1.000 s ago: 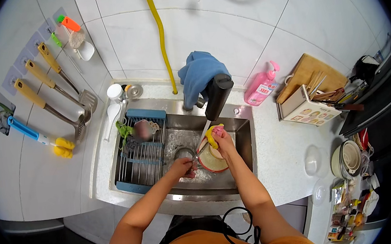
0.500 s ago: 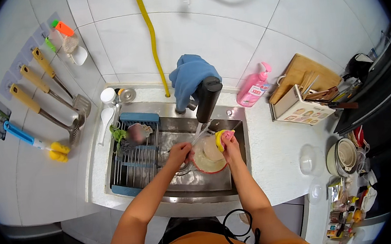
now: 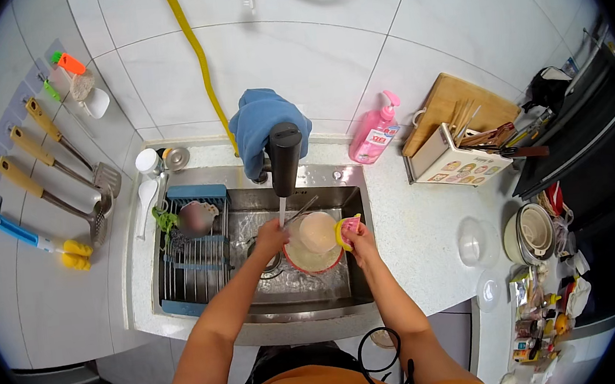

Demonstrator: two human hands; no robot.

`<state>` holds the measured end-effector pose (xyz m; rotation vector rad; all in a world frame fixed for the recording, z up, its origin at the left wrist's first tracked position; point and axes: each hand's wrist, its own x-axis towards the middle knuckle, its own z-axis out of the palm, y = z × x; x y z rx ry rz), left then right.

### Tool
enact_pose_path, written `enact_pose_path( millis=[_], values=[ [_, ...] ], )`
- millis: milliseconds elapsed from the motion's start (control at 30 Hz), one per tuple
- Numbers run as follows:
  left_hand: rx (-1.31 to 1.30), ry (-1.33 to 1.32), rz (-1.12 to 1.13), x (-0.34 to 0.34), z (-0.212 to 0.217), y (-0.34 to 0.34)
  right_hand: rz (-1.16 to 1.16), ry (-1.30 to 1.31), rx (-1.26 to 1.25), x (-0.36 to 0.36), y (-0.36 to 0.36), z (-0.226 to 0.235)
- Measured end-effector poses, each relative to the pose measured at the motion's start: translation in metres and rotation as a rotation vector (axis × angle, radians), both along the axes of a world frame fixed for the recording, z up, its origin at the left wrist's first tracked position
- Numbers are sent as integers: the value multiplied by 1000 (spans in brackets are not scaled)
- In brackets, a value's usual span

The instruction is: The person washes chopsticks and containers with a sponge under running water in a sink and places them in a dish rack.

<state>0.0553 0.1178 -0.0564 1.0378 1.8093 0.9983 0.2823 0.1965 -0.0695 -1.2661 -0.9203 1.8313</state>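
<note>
Under the running water from the black faucet, my left hand is closed, its fingers partly blurred. A thin stick-like utensil slants up and right from beside its fingers; I cannot make out its kind. My right hand grips a yellow and pink sponge at the right side of the basin. Between the hands, a red-rimmed bowl rests in the steel sink. Inside that bowl is a smaller pale bowl.
A blue-ended drying rack spans the sink's left side, bearing greens and a round pinkish item. A blue cloth drapes the faucet base. Behind the sink's right corner stand a pink pump bottle and a utensil holder.
The view has shifted, so fixtures appear further left. My right hand with the sponge has drawn back from over the pale bowl to its right. The thin utensil has moved left.
</note>
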Motion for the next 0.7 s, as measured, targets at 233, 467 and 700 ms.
enact_pose_path(
  millis=[233, 467, 700],
  values=[
    [-6, 992, -318, -44, 15, -51, 349, -658, 554, -27, -9, 32],
    [365, 1072, -244, -75, 52, -119, 462, -610, 908, -53, -22, 26],
    [161, -137, 674, -106, 39, -188, 751, -998, 796, -82, -44, 24]
  ],
)
